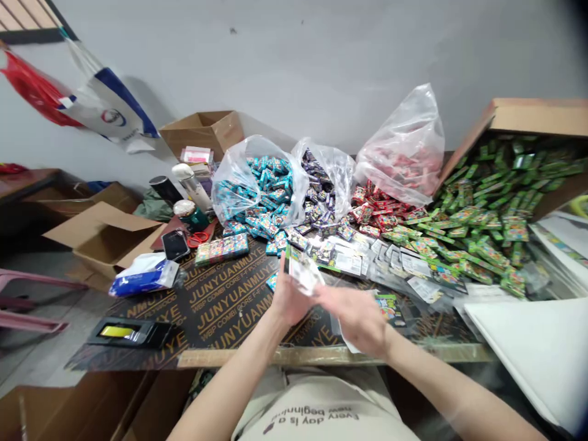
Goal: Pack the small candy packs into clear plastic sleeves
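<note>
Above the table's near middle, my left hand is closed around a flat, white-faced packet with a green and black edge. My right hand has its fingers pinched at the packet's lower right corner; motion blurs them a little. Just beyond lie small blue packs, purple packs and red packs. Flat clear bags with white labels are spread right of the packet. A green printed card lies beside my right hand.
Green packs spill from a tipped carton at right. Plastic bags stand along the wall. At left are a phone, red scissors, bottles, a wipes pack and a black tray.
</note>
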`<state>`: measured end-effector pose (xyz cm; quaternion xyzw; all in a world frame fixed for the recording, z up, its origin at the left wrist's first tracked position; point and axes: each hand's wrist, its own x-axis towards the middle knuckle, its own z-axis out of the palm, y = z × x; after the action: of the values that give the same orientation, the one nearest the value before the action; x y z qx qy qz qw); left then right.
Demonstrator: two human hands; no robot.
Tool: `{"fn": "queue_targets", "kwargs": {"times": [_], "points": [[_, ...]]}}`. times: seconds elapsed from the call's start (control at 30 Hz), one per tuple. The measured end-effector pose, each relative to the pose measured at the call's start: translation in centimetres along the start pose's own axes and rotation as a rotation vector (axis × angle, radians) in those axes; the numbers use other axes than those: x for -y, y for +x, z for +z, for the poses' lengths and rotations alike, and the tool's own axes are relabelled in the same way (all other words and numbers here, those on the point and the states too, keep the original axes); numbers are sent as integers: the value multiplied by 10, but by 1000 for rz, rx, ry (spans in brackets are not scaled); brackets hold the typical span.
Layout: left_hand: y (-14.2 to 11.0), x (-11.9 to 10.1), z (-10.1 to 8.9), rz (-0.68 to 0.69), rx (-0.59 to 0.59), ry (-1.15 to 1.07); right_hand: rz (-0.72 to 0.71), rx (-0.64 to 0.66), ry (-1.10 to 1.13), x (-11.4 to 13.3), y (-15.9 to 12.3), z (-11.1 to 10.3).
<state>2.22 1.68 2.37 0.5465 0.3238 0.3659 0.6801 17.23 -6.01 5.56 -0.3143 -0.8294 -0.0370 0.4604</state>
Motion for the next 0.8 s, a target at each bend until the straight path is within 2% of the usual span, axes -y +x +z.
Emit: {"fn": "queue_targets", "kwargs": {"times": [0.07,0.1,0.17,0.2,0.27,0.37,0.4,0.47,0.57,0.7,0.8], "points": [[-4,-1,-12,-143,135,-274,-81,188,110,6,-16,20],[-5,-3,-16,-175,150,-370,-89,258,146,8,-22,28],[-7,-4,-22,-194,71,-471,-53,357,206,8,-27,36],[-8,-3,-23,-206,18,-492,-3,367,233,4,-26,36],[-11,3,-21,-237,-34,-502,205,262,250,-10,-18,31],[-19,16,-10,-250,52,-460,584,14,225,-36,-2,22],[-22,20,-6,-255,99,-441,663,-11,231,-43,3,21],[-25,24,-1,-262,156,-412,727,29,267,-51,9,20],[-25,20,-2,-247,170,-380,697,176,308,-52,11,22],[-26,1,-7,-156,157,-319,526,447,326,-50,12,20],[-28,-7,-6,-166,107,-280,511,525,288,-53,12,19]]}}
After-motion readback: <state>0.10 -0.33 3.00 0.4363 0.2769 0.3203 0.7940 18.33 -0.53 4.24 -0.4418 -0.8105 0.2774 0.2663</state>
